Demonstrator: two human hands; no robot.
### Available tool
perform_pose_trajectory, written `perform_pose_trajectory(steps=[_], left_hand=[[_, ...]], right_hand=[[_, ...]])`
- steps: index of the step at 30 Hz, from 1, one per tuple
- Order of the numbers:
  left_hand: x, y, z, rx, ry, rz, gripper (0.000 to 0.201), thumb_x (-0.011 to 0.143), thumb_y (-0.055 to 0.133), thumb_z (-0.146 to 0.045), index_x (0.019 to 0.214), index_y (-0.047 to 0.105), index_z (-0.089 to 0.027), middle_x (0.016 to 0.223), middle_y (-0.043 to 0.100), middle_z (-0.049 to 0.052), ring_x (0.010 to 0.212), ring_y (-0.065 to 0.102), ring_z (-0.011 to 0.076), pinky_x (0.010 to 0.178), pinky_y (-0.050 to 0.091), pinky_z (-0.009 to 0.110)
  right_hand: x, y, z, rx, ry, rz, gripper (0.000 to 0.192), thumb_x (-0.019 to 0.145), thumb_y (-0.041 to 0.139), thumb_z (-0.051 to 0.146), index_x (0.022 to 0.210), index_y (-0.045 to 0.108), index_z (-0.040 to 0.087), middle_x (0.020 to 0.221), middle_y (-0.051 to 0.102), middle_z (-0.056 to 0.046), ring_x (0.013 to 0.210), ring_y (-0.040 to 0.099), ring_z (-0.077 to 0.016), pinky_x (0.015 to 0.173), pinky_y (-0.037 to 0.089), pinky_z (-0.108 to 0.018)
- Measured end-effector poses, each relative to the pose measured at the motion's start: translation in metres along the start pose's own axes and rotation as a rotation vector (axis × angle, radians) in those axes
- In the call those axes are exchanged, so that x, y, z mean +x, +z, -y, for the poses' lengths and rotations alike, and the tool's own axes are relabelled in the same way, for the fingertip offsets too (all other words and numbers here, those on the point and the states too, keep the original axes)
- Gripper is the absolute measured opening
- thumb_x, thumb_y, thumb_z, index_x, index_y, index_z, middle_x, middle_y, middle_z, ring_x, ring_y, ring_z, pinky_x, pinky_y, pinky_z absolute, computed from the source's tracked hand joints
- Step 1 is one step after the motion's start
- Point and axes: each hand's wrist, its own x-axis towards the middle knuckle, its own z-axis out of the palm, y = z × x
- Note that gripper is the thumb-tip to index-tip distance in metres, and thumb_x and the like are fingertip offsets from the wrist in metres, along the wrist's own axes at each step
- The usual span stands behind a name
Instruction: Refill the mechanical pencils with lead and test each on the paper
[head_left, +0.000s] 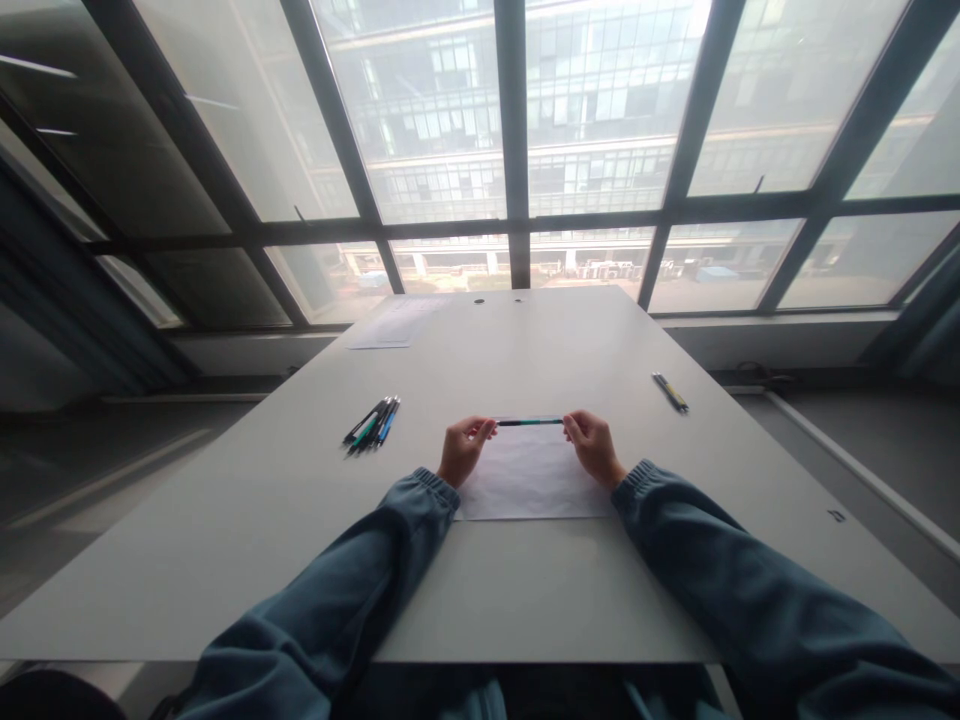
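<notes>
A slim pen (529,422), dark with a teal middle, is held level between my two hands. My left hand (463,447) pinches its left end between thumb and fingers. At the other end, my right hand (592,444) pinches it the same way. Beneath the pen lies a white sheet of paper (534,480), slightly wrinkled, on the white table (551,580). Both wrists are close to the paper's sides, and my hands cover parts of its edges.
Left of my hands lies a bunch of several pens (373,425). A yellow and dark pen (670,392) rests near the table's right edge. Another paper sheet (394,322) is at the far left corner. A small dark mark or object (836,516) shows at the right. Windows stand behind the table.
</notes>
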Motion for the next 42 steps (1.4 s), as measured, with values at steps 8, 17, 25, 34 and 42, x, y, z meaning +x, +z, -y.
perform_pose_trajectory(steps=[8,17,25,34,42], left_hand=[[0.0001,0.0,-0.0007,-0.001,-0.013,0.002,0.032,0.088,0.063,-0.045,0.076,0.073,-0.017,0.071,0.072,0.005,0.068,0.067,0.0178,0.065,0.053,0.028],[0.0006,0.0004,0.003,-0.009,-0.01,0.012,0.035,0.088,0.062,-0.047,0.076,0.072,-0.015,0.071,0.072,0.005,0.067,0.066,0.017,0.065,0.052,0.027],[0.0003,0.0004,0.0037,-0.027,-0.011,0.016,0.035,0.089,0.062,-0.046,0.075,0.072,-0.015,0.07,0.071,0.005,0.067,0.065,0.0168,0.065,0.052,0.027],[0.0001,0.0002,0.0042,-0.048,-0.016,0.023,0.035,0.089,0.062,-0.046,0.075,0.071,-0.015,0.07,0.071,0.005,0.065,0.064,0.0163,0.064,0.052,0.027],[0.0003,0.0006,0.0028,-0.054,-0.023,0.025,0.036,0.09,0.062,-0.045,0.073,0.07,-0.015,0.068,0.07,0.005,0.063,0.064,0.0158,0.062,0.05,0.026]], right_hand=[[0.0,-0.0001,-0.0011,-0.007,0.0,0.008,0.038,0.092,0.054,0.05,0.071,0.06,0.019,0.059,0.058,-0.001,0.055,0.056,-0.0155,0.054,0.044,-0.026],[0.0004,0.0001,0.0008,-0.059,-0.006,0.011,0.041,0.093,0.052,0.049,0.066,0.056,0.019,0.054,0.052,0.002,0.053,0.049,-0.0135,0.053,0.038,-0.025],[0.0008,0.0007,-0.0018,-0.061,0.009,0.022,0.04,0.093,0.052,0.049,0.066,0.057,0.019,0.054,0.053,0.002,0.052,0.049,-0.0136,0.053,0.037,-0.025],[0.001,0.0003,0.0021,-0.06,0.013,0.029,0.04,0.093,0.052,0.048,0.064,0.056,0.019,0.054,0.053,0.001,0.052,0.049,-0.0136,0.053,0.037,-0.025],[0.0007,0.0002,-0.0015,-0.062,0.018,0.04,0.041,0.093,0.051,0.048,0.065,0.057,0.019,0.054,0.054,0.001,0.052,0.05,-0.0138,0.053,0.038,-0.025]])
